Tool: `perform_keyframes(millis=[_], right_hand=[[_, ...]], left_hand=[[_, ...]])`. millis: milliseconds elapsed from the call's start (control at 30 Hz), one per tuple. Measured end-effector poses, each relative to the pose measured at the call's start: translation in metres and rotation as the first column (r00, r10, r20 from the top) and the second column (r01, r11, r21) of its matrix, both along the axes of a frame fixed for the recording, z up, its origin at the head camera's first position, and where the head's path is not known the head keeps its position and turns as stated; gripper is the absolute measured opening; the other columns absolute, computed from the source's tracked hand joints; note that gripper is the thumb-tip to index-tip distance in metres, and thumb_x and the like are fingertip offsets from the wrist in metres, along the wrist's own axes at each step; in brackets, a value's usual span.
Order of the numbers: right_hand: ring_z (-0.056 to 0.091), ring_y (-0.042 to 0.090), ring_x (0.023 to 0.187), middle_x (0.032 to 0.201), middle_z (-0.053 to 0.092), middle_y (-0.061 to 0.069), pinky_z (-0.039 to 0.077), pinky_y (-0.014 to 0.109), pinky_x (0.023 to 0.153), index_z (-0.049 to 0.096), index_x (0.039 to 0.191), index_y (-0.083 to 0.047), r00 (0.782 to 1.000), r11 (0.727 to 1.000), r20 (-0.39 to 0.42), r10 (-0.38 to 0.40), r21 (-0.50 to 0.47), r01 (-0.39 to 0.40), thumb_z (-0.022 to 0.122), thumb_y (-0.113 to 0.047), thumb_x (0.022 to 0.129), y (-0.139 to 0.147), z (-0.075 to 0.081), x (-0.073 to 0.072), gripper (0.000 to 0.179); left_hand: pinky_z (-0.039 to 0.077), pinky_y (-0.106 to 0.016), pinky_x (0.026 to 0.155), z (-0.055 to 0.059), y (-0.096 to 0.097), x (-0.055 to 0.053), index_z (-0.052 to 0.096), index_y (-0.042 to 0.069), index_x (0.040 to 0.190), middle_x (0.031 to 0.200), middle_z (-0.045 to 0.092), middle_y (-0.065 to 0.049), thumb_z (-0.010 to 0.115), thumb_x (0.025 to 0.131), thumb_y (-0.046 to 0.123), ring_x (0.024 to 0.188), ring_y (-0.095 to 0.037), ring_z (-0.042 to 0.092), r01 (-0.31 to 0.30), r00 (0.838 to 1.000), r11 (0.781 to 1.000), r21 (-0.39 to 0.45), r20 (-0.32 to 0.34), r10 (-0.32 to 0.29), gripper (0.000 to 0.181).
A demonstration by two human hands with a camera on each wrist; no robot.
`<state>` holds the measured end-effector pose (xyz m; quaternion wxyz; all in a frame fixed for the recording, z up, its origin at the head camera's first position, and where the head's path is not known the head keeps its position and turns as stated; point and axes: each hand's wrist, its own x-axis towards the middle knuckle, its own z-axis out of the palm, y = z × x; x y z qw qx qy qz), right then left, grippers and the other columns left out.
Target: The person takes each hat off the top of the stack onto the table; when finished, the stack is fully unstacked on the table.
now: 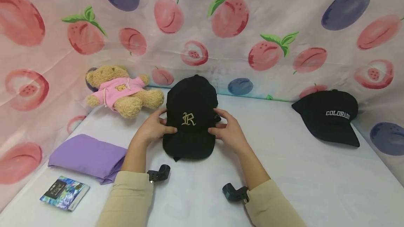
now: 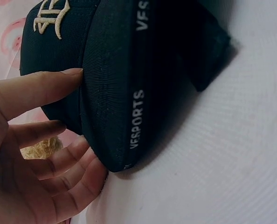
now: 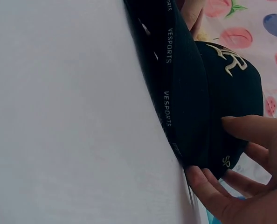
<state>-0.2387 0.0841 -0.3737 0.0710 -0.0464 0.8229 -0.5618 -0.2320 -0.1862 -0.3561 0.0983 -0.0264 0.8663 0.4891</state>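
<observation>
A black baseball cap (image 1: 193, 102) with a gold embroidered R stands at the middle of the white table, its brim toward me. My left hand (image 1: 151, 128) grips its left side; in the left wrist view the thumb (image 2: 50, 84) presses on the front near the brim seam and the other fingers curl about the side. On the opposite side my right hand (image 1: 233, 133) holds the cap the same way, thumb (image 3: 245, 126) on the crown in the right wrist view. White VESPORTS lettering runs along the tape under the brim. A dark strap end shows beneath it.
A teddy bear (image 1: 121, 92) in a pink hoodie lies at the back left. Nearer are a folded purple cloth (image 1: 86, 155) and a small blue patterned packet (image 1: 64, 192). Another black cap (image 1: 331, 116), lettered COLORADO, sits at the right. A fruit-print curtain (image 1: 202, 16) hangs behind.
</observation>
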Motion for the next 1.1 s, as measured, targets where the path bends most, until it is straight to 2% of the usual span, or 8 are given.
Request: perform_keyframes(millis=[133,200,300,533,800,1100], right_hand=[[0.063,0.030,0.117,0.158,0.044,0.008,0.055,0.035,0.080,0.047,0.155,-0.025,0.999,0.994,-0.044,-0.007,0.113,0.012,0.078,-0.010,0.088,0.002,-0.003,-0.001,0.076],[0.063,0.029,0.115,0.157,0.044,0.008,0.052,0.034,0.077,0.047,0.155,-0.026,0.998,0.991,-0.061,-0.011,0.135,0.019,0.079,-0.009,0.087,0.002,-0.004,-0.001,0.077],[0.064,0.030,0.114,0.157,0.044,0.010,0.053,0.034,0.077,0.047,0.155,-0.025,0.997,0.990,-0.080,-0.010,0.137,0.021,0.079,-0.008,0.086,0.002,-0.005,-0.002,0.078],[0.065,0.031,0.119,0.159,0.043,0.008,0.055,0.039,0.085,0.049,0.154,-0.026,0.996,0.992,-0.093,0.009,0.126,0.003,0.079,-0.006,0.086,-0.001,-0.002,-0.002,0.077],[0.063,0.031,0.126,0.161,0.041,0.006,0.056,0.044,0.090,0.050,0.153,-0.029,0.997,0.994,-0.073,0.008,0.114,0.000,0.079,-0.007,0.086,-0.003,0.004,-0.003,0.077],[0.065,0.030,0.125,0.159,0.044,0.004,0.056,0.040,0.084,0.049,0.153,-0.032,0.998,0.996,-0.061,-0.009,0.085,0.014,0.079,-0.008,0.086,0.005,0.006,0.000,0.077]], left_hand=[[0.050,-0.025,0.071,0.003,0.004,-0.002,0.027,0.008,0.163,0.124,0.061,-0.023,0.082,0.086,0.013,0.096,-0.024,0.061,0.004,1.000,1.000,0.005,0.002,-0.004,0.095],[0.050,-0.025,0.071,0.004,0.005,-0.004,0.027,0.007,0.163,0.123,0.061,-0.023,0.082,0.086,0.013,0.095,-0.024,0.061,0.010,1.000,1.000,0.006,0.001,-0.010,0.095],[0.051,-0.026,0.072,0.005,0.005,-0.004,0.027,0.007,0.163,0.123,0.060,-0.024,0.082,0.085,0.012,0.094,-0.024,0.061,0.016,1.000,1.000,0.013,0.002,-0.016,0.095],[0.053,-0.030,0.077,0.007,0.002,0.001,0.026,0.007,0.163,0.126,0.059,-0.025,0.082,0.085,0.011,0.098,-0.027,0.062,0.007,1.000,1.000,0.023,0.023,-0.008,0.096],[0.052,-0.030,0.073,0.010,0.000,0.003,0.027,0.009,0.164,0.124,0.055,-0.023,0.081,0.086,0.013,0.095,-0.026,0.057,-0.007,1.000,1.000,0.027,0.017,0.007,0.095],[0.056,-0.031,0.077,0.014,0.006,0.004,0.026,0.009,0.164,0.129,0.053,-0.025,0.081,0.088,0.014,0.100,-0.028,0.060,0.009,1.000,1.000,0.024,0.008,-0.009,0.095]])
